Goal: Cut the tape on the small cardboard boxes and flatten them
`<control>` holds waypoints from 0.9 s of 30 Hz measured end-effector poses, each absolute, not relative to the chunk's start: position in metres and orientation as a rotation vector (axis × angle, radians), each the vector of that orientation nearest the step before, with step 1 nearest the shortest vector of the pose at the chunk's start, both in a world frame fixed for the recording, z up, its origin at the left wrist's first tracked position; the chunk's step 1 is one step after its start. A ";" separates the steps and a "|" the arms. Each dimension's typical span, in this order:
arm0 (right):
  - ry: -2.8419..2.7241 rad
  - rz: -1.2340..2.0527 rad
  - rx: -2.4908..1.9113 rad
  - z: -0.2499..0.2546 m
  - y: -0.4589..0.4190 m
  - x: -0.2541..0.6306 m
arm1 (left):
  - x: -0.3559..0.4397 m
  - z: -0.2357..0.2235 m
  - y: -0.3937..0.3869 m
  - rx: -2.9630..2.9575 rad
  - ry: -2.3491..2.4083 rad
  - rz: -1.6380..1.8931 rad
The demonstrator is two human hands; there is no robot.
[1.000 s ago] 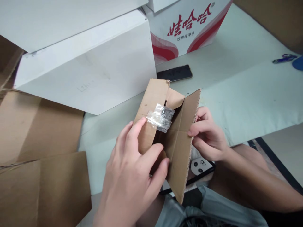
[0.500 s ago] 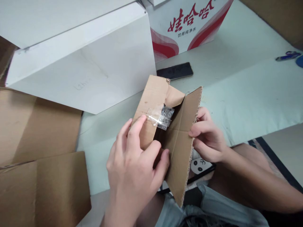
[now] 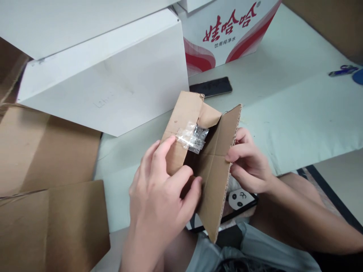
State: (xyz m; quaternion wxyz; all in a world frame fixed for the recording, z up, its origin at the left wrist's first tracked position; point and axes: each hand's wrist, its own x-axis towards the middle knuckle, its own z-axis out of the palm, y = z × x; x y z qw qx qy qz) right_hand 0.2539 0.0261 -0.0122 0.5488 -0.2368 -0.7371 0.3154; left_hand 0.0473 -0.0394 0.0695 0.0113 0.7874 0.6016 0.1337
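Observation:
A small brown cardboard box point(image 3: 218, 162) is tilted in front of me with its flap swung out to the right. My left hand point(image 3: 163, 189) grips the box's left side, the index fingertip touching a strip of clear tape point(image 3: 191, 138). That tape is stuck to the box's edge, and its loose end juts over the opening. On the right, my right hand point(image 3: 249, 162) pinches the flap's ragged outer edge between thumb and fingers. The inside of the box is dark, so its contents cannot be made out.
Behind the box, a phone point(image 3: 211, 87) lies on the pale green tabletop point(image 3: 297, 109). White cartons point(image 3: 113, 83) and a red-and-white water carton point(image 3: 227, 34) stand at the back. Brown cartons point(image 3: 56, 223) are at left; blue-handled scissors point(image 3: 343, 70) lie far right.
Both hands keep their hold, and the box and flap stay nearly the same. The view has shifted slightly, with the surroundings moving a little in the picture.

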 end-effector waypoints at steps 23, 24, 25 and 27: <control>-1.772 0.741 -0.546 -0.010 0.027 0.255 | 0.038 0.074 -0.037 2.502 1.785 0.314; -1.771 0.741 -0.544 -0.010 0.027 0.255 | 0.038 0.074 -0.037 2.500 1.786 0.312; -1.767 0.741 -0.542 -0.010 0.028 0.255 | 0.038 0.074 -0.037 2.500 1.786 0.310; -1.761 0.745 -0.536 -0.011 0.027 0.255 | 0.039 0.075 -0.037 2.496 1.783 0.314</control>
